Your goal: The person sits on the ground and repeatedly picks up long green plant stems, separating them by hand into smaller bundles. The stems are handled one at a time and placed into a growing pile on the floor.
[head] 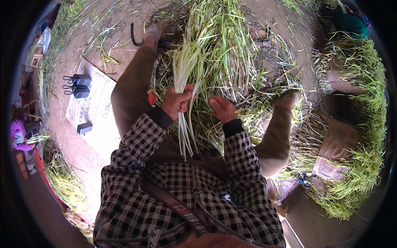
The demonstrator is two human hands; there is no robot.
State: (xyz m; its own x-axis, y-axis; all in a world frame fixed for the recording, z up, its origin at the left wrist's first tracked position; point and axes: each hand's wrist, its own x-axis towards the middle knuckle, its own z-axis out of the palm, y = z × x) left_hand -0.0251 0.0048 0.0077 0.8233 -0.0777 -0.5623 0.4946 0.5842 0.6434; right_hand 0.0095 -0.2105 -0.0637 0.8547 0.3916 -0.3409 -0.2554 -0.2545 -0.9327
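Observation:
My left hand (177, 100) is closed around a small bunch of long leafy stalks (185, 66), likely garlic chives. Their pale yellow-green leaves fan out above the fist, and thin white stems (185, 136) hang below it toward my lap. One stalk stands slightly apart on the bunch's right side. To the right, my right hand (222, 108) is held with its fingers curled in, and no stalk shows in it. Beyond both hands, between my spread legs, lies a large loose heap of the same green stalks (223, 46), white ends toward me.
Right of my leg lie big bundles of leafy stalks (369, 124) with brown wrapping bands (338, 145). Several small black boxes with loops (81, 80) rest on a pale sheet (99, 102) at left. A person in purple (20, 135) sits at the far left, near more stalks.

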